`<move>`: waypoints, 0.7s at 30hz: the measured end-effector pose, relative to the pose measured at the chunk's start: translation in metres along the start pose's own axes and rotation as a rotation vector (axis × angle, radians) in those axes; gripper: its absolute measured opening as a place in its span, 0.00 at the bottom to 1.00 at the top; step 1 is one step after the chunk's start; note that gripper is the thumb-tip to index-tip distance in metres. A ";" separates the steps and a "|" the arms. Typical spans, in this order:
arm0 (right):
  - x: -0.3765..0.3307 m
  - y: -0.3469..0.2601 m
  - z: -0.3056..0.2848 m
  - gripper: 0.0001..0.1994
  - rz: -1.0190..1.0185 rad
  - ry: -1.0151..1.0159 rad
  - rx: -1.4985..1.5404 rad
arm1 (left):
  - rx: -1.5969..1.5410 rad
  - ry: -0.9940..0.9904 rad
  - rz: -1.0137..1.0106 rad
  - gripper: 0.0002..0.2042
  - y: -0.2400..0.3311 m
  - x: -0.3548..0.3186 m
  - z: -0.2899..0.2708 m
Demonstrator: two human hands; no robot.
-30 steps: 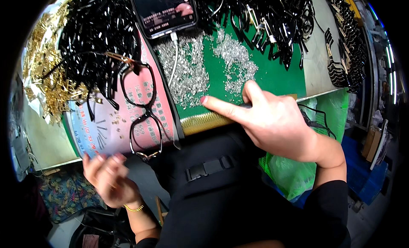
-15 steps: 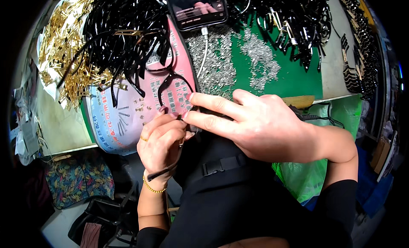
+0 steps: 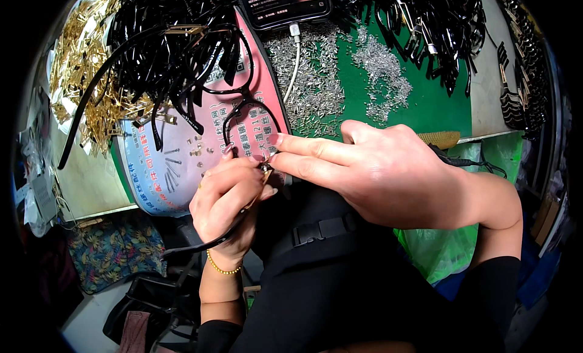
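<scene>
A black eyeglass frame (image 3: pixel 246 99) rises from between my two hands, its rims toward the far side. Its far temple, gold near the hinge, sweeps out to the left. The near temple (image 3: pixel 209 245) runs back under my left wrist, and its gold-coloured hinge end sits at my fingertips. My left hand (image 3: pixel 223 198) is closed round this temple at the hinge. On the same corner, my right hand (image 3: pixel 382 171) presses two straight fingers; its thumb and other fingers are hidden beneath.
Black temples (image 3: pixel 146 55) and gold metal parts (image 3: pixel 85 61) are heaped at the far left. Small silver pieces (image 3: pixel 310 80) cover the middle. A phone (image 3: pixel 291 10) with a white cable lies at the back. A few loose screws (image 3: pixel 170 168) rest on the printed sheet (image 3: pixel 143 189).
The eyeglass frame has turned and come further into view, its far temple swinging left. The near temple now sticks out past my left wrist. Both hands stay at the hinge.
</scene>
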State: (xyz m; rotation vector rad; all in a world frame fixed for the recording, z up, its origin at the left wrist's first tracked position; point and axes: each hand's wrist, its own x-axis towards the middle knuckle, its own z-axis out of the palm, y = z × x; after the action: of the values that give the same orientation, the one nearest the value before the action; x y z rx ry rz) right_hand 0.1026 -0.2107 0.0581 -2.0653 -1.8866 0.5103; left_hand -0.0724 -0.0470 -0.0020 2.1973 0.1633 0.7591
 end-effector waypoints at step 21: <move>0.005 0.001 -0.008 0.32 0.004 -0.123 0.032 | 0.022 -0.235 -0.103 0.18 -0.006 0.015 -0.015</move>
State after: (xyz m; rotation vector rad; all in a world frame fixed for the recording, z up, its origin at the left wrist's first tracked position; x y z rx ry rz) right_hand 0.1075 -0.2060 0.0644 -2.0611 -1.9290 0.6787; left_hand -0.0686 -0.0281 0.0085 2.2597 0.1653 0.4404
